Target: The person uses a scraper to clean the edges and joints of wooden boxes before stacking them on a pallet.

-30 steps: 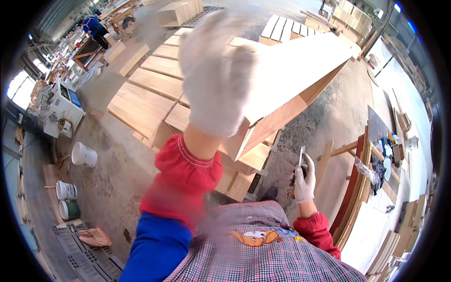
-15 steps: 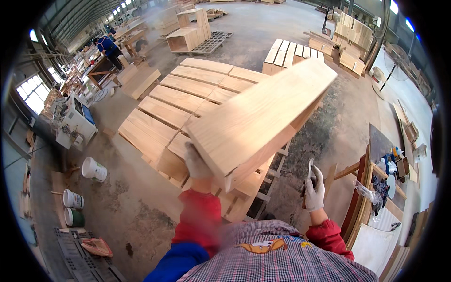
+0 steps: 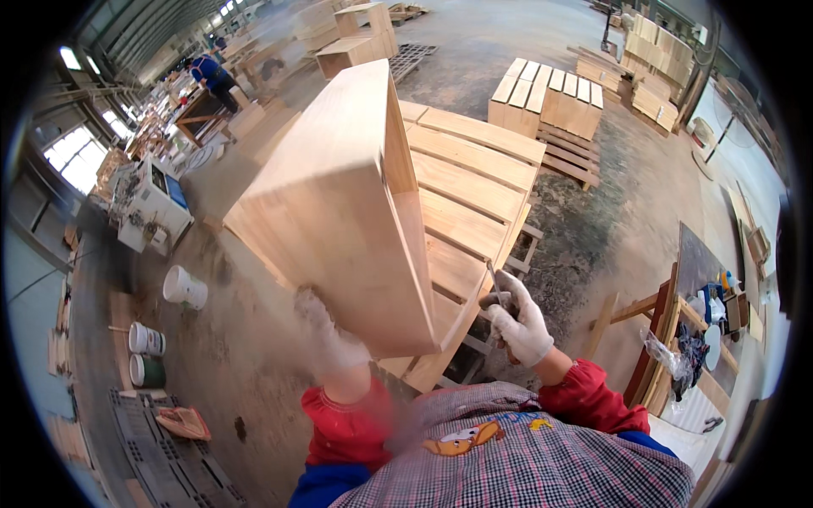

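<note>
A pale wooden drawer box [image 3: 339, 245] is tilted up over the stack of similar wooden pieces [image 3: 474, 169], its open side facing right. My left hand [image 3: 329, 339], in a white glove, holds the box at its lower left near edge; the fingers are blurred by motion. Near the box's lower right corner, my right hand [image 3: 523, 326], also gloved, is closed around a thin metal-tipped tool [image 3: 494, 279]. The tool's tip points up toward the stack, apart from the box. Its exact kind does not show clearly.
The stack rests on a pallet [image 3: 532, 241]. Another pallet load of boxes [image 3: 542, 97] stands farther back. At right is a workbench [image 3: 669, 296] with cluttered items; at left, several buckets [image 3: 185, 288] and a white machine [image 3: 157, 207]. A co-worker [image 3: 212, 78] bends at a far bench.
The drawer box has swung left and turned, so its open side now faces right. My right hand has moved left and up with the tool, nearer the box.
</note>
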`<state>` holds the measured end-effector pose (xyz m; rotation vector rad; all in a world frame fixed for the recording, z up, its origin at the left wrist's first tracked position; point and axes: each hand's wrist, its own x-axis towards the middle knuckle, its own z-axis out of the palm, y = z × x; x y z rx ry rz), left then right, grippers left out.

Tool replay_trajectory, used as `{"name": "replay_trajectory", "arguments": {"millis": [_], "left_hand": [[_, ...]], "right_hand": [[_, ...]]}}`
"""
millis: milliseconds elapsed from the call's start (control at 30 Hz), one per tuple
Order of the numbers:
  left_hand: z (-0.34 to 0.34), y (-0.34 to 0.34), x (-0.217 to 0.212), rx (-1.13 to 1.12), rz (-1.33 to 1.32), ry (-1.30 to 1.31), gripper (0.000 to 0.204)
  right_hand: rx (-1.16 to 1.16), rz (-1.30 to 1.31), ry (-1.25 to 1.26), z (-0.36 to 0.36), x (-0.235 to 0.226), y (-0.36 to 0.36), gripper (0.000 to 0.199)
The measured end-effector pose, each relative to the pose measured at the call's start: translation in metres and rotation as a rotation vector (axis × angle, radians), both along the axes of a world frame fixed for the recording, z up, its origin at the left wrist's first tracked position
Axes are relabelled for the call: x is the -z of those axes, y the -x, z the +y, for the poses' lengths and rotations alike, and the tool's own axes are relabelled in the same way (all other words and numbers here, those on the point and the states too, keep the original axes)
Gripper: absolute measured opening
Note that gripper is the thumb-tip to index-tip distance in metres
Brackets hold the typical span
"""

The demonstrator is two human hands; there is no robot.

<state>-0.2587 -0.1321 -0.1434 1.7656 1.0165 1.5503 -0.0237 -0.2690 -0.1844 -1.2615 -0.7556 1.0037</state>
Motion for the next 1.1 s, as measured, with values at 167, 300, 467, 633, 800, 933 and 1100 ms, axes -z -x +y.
{"name": "replay_trajectory", "arguments": {"millis": [167, 300, 467, 633, 800, 933, 1100], "left_hand": [[-0.004, -0.029, -0.031, 0.136, -0.141, 0.045, 0.039], [-0.015, -0.068, -0.096, 0.515, -0.855, 0.532, 0.027], [0.001, -0.081, -0.100, 0.573, -0.415, 0.503, 0.026], [0.020, -0.093, -0.065, 0.671, -0.286, 0.587, 0.026], [0.039, -0.115, -0.097, 0.552, -0.484, 0.565, 0.034], [0.050, -0.123, -0.109, 0.590, -0.572, 0.546, 0.041], [0.048, -0.126, -0.115, 0.623, -0.606, 0.538, 0.039]], "right_hand": [[-0.185, 0.163, -0.097, 0.008, -0.022, 0.012, 0.069], [-0.113, 0.144, -0.169, 0.013, -0.020, 0.003, 0.069], [0.059, 0.100, -0.134, 0.023, -0.053, -0.013, 0.063], [0.088, -0.106, -0.061, 0.032, -0.081, -0.030, 0.057], [0.218, -0.802, -0.015, -0.010, -0.100, -0.015, 0.056], [-0.044, -1.077, -0.006, -0.036, -0.109, 0.028, 0.061], [-0.151, -1.045, 0.030, -0.024, -0.110, 0.048, 0.050]]}}
